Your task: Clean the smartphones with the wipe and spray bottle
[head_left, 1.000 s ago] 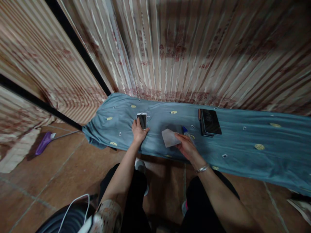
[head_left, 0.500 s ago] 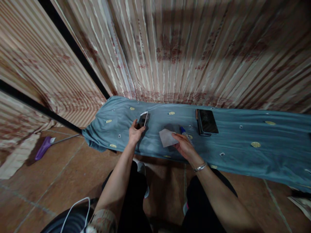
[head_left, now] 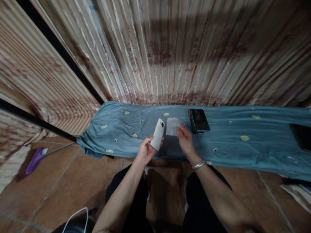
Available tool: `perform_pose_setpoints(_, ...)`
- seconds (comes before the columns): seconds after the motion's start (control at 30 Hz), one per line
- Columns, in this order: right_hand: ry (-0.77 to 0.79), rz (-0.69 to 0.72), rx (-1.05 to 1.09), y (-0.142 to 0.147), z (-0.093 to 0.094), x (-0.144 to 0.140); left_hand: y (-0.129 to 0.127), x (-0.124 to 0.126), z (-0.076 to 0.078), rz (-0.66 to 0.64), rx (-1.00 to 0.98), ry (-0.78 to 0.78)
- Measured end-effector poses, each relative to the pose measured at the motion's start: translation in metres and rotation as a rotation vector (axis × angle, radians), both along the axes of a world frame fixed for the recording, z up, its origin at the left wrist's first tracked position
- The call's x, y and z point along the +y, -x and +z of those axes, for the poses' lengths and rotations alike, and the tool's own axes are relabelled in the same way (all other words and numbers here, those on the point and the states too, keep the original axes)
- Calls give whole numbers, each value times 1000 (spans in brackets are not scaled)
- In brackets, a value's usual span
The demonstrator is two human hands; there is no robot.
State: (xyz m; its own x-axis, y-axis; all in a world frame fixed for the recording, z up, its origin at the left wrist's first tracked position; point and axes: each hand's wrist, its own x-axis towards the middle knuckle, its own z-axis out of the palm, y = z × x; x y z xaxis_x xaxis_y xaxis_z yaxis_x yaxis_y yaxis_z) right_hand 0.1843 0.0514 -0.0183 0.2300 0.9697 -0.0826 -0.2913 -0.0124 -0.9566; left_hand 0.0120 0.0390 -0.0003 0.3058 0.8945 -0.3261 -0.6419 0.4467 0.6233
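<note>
Above the blue-clothed tabletop (head_left: 243, 155), the left hand (head_left: 145, 152) grips a white phone (head_left: 157, 138) tilted, back outward, presenting it; the right hand (head_left: 186, 142) pinches a cloth (head_left: 172, 126) alongside, seemingly for wiping.

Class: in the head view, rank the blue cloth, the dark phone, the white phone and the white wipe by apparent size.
1. Blue cloth
2. Dark phone
3. White phone and white wipe: alike, unranked.

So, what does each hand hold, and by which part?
Left hand: white rectangular phone, lower end. Right hand: thin white wipe sheet, lower right edge.
</note>
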Motion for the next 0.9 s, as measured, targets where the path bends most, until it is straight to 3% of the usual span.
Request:
perform_pose_setpoints(0.1, -136, -150, -243, -6, -1, 1, -9, -5, -8, -52, -15, 87)
perform_pose_setpoints(0.17, -200, -176, -438, -6, -2, 1, -12, -6, -12, -81, -2, 115)
perform_pose_setpoints(0.4, -474, 95, -976, 8, -14, 0, -20, -7, -15, -106, 66, 41)
perform_pose_setpoints(0.53, -530, 163, -1068, 21, -21, -9, -19, -3, -15, -32, 34, 25)
perform_pose_setpoints(0.73, -656, 231, -1036, 41, -24, -29, -12, 3, -16, 124, 107, 107)
perform_pose_setpoints(0.9, -631, 225, -1033, 41, -25, -28, -13, 2, -23, 141, 138, 42)
